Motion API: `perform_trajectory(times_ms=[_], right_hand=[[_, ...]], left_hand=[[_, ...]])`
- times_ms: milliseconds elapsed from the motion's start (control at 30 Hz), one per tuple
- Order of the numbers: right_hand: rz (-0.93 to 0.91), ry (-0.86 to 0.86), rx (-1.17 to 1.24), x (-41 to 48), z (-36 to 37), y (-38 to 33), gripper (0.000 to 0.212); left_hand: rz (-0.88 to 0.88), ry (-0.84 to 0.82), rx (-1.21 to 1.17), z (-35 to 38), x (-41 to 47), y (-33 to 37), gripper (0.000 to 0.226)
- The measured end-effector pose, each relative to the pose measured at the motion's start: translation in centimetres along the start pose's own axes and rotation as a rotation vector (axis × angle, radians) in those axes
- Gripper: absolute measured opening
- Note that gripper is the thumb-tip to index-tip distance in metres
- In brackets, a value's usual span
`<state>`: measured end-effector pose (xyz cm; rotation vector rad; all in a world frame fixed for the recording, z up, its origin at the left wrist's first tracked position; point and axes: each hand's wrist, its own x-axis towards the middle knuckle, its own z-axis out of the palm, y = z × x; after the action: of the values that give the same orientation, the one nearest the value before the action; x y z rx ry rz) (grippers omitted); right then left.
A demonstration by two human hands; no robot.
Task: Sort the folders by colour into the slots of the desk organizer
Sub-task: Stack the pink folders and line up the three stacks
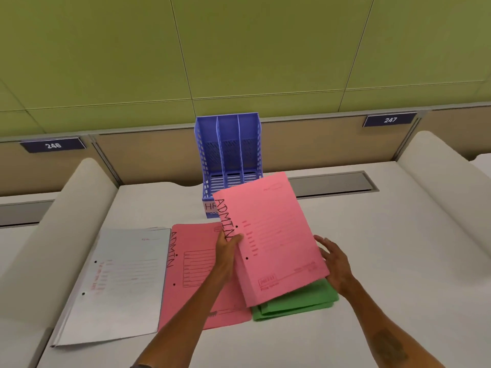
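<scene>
A blue desk organizer [228, 144] with three upright slots stands at the back of the white desk, all slots bare. My left hand [225, 251] grips the spine edge of a pink folder [273, 235] marked ADMIN, lifted and tilted above a stack of green folders [300, 301]. My right hand [334, 261] rests against the lifted folder's right edge, fingers spread. Another pink ADMIN folder [196, 274] lies flat under my left forearm. A white folder [119, 282] lies flat at the left.
The white desk [372, 261] has raised rounded dividers on both sides. A grey cable slot [332, 183] runs behind the folders at the right. A label reading HR [210, 206] shows on the organizer's front. Number plates 246 and 247 hang on the back panel.
</scene>
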<state>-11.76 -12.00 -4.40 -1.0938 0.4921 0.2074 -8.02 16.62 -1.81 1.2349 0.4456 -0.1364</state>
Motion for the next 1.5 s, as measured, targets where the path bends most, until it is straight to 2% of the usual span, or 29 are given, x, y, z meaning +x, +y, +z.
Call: perform_trajectory(times_ms=[100, 167, 300, 367, 433, 567, 700, 800, 933, 1100, 1500], right_hand=[[-0.017, -0.050, -0.400, 0.4, 2.8, -0.1, 0.031], [-0.084, -0.084, -0.493, 0.7, 5.3, 0.1, 0.030], [-0.218, -0.028, -0.488, 0.5, 10.0, 1.7, 0.049], [-0.237, -0.041, -0.538, 0.1, 11.8, 2.9, 0.062], [-0.227, -0.049, -0.582, -0.1, 13.0, 4.0, 0.065], [-0.226, -0.014, -0.620, -0.5, 15.0, 6.0, 0.058], [-0.217, 0.031, -0.796, -0.8, 16.9, 7.8, 0.050], [-0.219, 0.022, -0.882, -0.9, 18.5, 8.7, 0.050], [-0.191, 0.045, -0.954, -0.6, 20.3, 9.7, 0.051], [-0.122, 0.068, -1.062, 0.2, 21.8, 10.5, 0.033], [-0.162, 0.151, -0.963, 0.9, 23.4, 12.1, 0.043]], left_hand=[[-0.008, -0.012, 0.057, -2.3, -0.2, 0.1, 0.041], [-0.013, -0.011, 0.105, -3.4, -0.3, 0.2, 0.041], [-0.035, -0.013, 0.121, -5.5, -0.5, 0.6, 0.034], [-0.043, -0.013, 0.100, -6.7, -0.5, 1.0, 0.034], [-0.017, -0.008, 0.087, -7.9, -0.4, 1.4, 0.034], [0.008, 0.094, 0.046, -10.2, -0.4, 1.8, 0.036], [0.007, 0.197, 0.115, -12.7, -0.4, 1.7, 0.035], [0.047, 0.239, 0.221, -14.4, -0.5, 2.0, 0.026], [0.095, 0.301, 0.417, -16.6, 0.0, 2.2, 0.029], [0.118, 0.320, 0.626, -18.3, 0.7, 2.6, 0.030], [0.121, 0.333, 0.724, -18.8, 1.7, 2.7, 0.028]])
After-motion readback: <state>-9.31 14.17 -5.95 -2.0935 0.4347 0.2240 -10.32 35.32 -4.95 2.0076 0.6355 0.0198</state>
